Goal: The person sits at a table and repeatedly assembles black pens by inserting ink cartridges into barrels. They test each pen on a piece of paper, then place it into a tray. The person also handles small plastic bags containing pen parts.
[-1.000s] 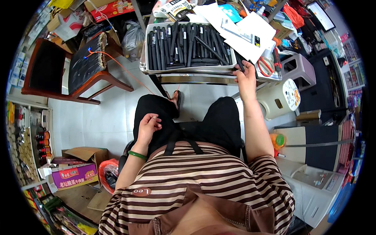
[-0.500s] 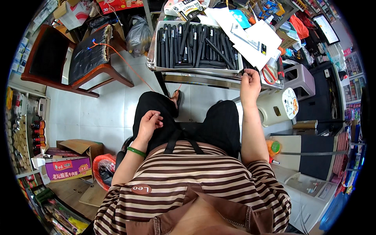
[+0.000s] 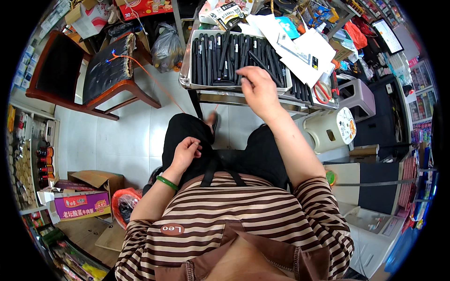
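Note:
A white tray [image 3: 190, 70] packed with slim black pen-like sticks [image 3: 218, 56] stands on the metal table in front of me. Over the tray's front edge reaches my right hand [image 3: 260, 93], its thumb and index finger apart above the sticks, with nothing visible between them. More black sticks [image 3: 300, 89] lie in a row beside the tray's right end. My left hand [image 3: 186, 153] rests by my left thigh, fingers curled together; I see nothing in it. A green bangle [image 3: 167, 182] circles that wrist.
Red-handled scissors [image 3: 322, 92] and white paper sheets [image 3: 300, 56] lie at the table's right. A cream stool [image 3: 323, 131] stands below them. To the left are a wooden chair [image 3: 105, 70], a cardboard box [image 3: 82, 201] and a red-lined bin [image 3: 123, 201].
My right hand has moved left from the table's front right edge to over the tray, uncovering the row of sticks there. My left hand has shifted slightly toward me and right.

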`<action>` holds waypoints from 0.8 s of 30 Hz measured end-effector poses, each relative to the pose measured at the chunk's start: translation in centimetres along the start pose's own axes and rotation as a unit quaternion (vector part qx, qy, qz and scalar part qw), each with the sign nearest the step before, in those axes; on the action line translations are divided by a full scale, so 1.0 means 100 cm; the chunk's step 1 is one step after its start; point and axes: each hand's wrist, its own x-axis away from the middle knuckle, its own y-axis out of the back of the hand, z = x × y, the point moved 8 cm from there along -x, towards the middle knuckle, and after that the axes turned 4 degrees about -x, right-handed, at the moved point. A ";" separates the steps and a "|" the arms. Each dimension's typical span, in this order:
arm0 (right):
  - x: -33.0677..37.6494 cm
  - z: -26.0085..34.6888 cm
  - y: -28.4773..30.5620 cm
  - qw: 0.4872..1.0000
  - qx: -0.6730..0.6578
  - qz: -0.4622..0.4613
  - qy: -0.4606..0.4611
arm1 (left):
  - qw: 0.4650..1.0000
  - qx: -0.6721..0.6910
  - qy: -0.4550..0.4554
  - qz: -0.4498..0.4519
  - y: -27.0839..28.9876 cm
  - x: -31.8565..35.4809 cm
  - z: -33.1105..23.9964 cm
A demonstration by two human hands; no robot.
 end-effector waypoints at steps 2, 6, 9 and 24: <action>-0.009 0.005 -0.013 0.999 0.025 0.022 0.026 | 1.000 0.007 0.006 -0.005 0.001 0.000 0.002; -0.022 0.010 -0.033 0.996 0.061 0.048 0.040 | 1.000 -0.011 0.006 0.019 -0.004 -0.005 -0.002; -0.024 0.002 -0.050 0.992 0.095 0.078 0.017 | 0.999 -0.016 0.013 0.026 -0.005 -0.008 0.003; 0.036 0.008 -0.025 0.995 -0.058 0.069 0.036 | 0.804 -0.492 -0.286 -0.174 0.016 0.012 -0.082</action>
